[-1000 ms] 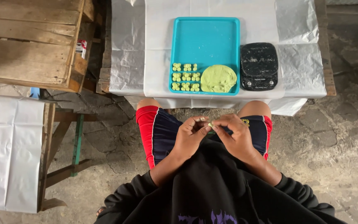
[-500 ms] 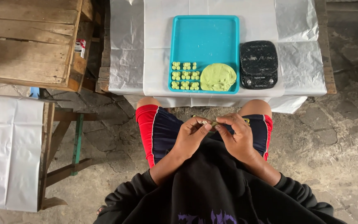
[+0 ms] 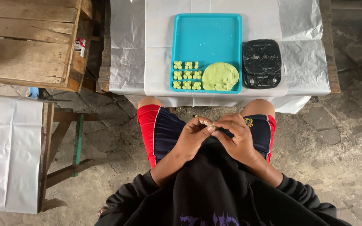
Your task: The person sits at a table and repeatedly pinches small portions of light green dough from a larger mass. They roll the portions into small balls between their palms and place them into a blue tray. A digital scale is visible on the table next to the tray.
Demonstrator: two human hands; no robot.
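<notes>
the left hand [image 3: 192, 136] and the right hand [image 3: 236, 136] meet over the lap, fingertips drawn together and pinched on a small bit of pale green dough [image 3: 208, 124] held between them, just above the black sweatshirt [image 3: 214, 188] and between the knees in dark shorts with red sides [image 3: 156, 129]. farther away, on a table covered in white plastic sheeting [image 3: 130, 62], sits a turquoise tray [image 3: 206, 35]. on the tray's near right corner lies a flattened mound of green dough [image 3: 220, 77], and just left of it, in the near left corner, stand three short rows of small shaped green pieces [image 3: 186, 75]. a black kitchen scale [image 3: 261, 62] rests just right of the tray. a wooden crate [image 3: 30, 42] stands to the far left, with another white-covered surface [image 3: 9, 150] nearer on the left.
</notes>
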